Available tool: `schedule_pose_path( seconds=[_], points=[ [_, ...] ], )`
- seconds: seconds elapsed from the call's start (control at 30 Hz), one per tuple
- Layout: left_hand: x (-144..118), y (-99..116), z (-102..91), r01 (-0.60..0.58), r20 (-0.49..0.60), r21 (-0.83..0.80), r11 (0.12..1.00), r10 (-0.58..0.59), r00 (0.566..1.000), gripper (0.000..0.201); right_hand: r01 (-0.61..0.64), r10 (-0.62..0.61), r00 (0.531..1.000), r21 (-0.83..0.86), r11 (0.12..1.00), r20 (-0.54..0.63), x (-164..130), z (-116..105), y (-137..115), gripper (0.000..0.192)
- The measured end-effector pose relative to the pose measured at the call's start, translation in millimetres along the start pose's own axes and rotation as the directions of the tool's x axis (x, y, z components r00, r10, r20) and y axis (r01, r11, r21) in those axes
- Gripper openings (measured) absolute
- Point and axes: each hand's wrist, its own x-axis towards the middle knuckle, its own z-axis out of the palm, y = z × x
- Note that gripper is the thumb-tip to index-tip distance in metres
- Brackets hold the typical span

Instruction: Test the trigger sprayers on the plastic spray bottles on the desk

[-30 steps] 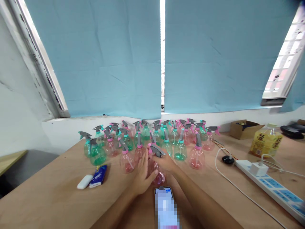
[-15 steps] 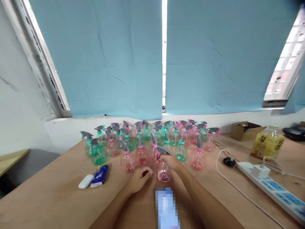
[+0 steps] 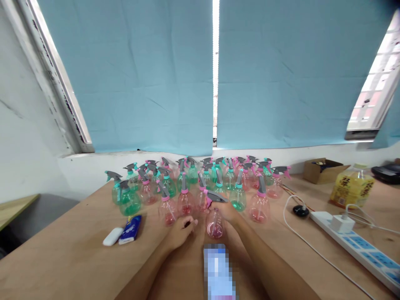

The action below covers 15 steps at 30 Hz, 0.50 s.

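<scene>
While upright, the pink spray bottle (image 3: pixel 215 221) — nozzle points left.

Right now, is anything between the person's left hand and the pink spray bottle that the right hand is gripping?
Nothing visible. The left hand rests on the table just left of the pink bottle, with only bare wood between them. The right hand grips that bottle at its neck, under the grey trigger.

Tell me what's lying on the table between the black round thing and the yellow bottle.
In the head view, the end of the white power strip with a white charger plugged in, plus white cable.
</scene>
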Motion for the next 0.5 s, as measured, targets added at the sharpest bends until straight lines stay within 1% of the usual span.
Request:
schedule_pose_path(
  seconds=[0.07, 0.23, 0.4, 0.5],
  points=[
    [0, 1, 0.1, 0.001, -0.003, 0.003, 1.000, -0.001, 1.000, 0.048, 0.018, -0.018, 0.999, 0.006, 1.000, 0.032, 0, 0, -3, 0.029],
    [-1, 6, -0.2, 0.003, 0.003, 0.013, 1.000, -0.003, 1.000, 0.050, 0.040, -0.040, 0.998, -0.011, 0.999, 0.051, -1, 3, -6, 0.030],
    [-2, 8, -0.2, 0.005, -0.005, 0.025, 1.000, -0.004, 1.000, 0.050, 0.016, -0.016, 1.000, 0.020, 1.000, 0.003, 0, 4, 2, 0.025],
    [-2, 7, 0.2, -0.005, -0.008, 0.032, 0.999, 0.005, 1.000, 0.049, 0.014, -0.014, 1.000, 0.021, 1.000, 0.000, 1, 4, 4, 0.023]
  ],
)
